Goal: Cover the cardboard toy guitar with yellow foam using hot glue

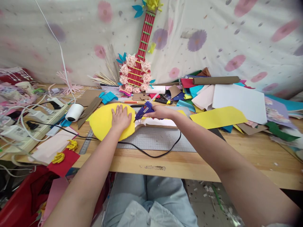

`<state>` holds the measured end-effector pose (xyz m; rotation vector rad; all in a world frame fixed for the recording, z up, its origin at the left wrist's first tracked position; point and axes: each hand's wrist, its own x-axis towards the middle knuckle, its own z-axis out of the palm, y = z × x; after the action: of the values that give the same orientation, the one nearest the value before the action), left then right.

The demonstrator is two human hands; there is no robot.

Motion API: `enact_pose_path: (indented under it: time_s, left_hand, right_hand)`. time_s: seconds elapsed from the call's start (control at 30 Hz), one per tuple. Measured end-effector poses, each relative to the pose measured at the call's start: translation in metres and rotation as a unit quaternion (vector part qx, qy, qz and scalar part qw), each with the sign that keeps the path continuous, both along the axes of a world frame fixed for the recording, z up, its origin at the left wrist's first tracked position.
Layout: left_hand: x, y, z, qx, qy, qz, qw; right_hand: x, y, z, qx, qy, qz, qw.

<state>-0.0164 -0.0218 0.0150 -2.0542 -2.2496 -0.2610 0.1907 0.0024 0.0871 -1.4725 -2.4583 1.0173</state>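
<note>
My left hand lies flat with fingers spread on the yellow-covered round body of a guitar-shaped cutout. In my right hand is a blue hot glue gun, its nozzle pointing down at the edge where the yellow body meets the neck. The neck extends to the right, white on top with a brown cardboard side. Beneath it is a grey cutting mat. The glue gun's black cord loops across the mat and off to the left.
A finished-looking red paper guitar with pink roses leans on the curtain behind. Left are a power strip, a white cylinder and a metal ruler. Yellow paper and white sheets lie right.
</note>
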Motion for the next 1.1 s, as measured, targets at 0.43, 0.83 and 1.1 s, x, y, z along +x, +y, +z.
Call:
enact_pose_path:
  time_s: [0.43, 0.83, 1.1]
  left_hand:
    - [0.0, 0.0, 0.001, -0.005, -0.005, -0.002, 1.0]
    - [0.0, 0.0, 0.001, -0.003, -0.003, -0.004, 1.0]
    - [0.001, 0.0, 0.0, -0.002, 0.0, -0.002, 1.0]
  right_hand:
    - [-0.006, 0.016, -0.004, 0.027, 0.011, -0.054, 0.998]
    - [-0.013, 0.028, -0.004, 0.053, 0.019, -0.079, 0.995]
    - [-0.01, 0.032, -0.01, 0.072, 0.041, -0.101, 0.991]
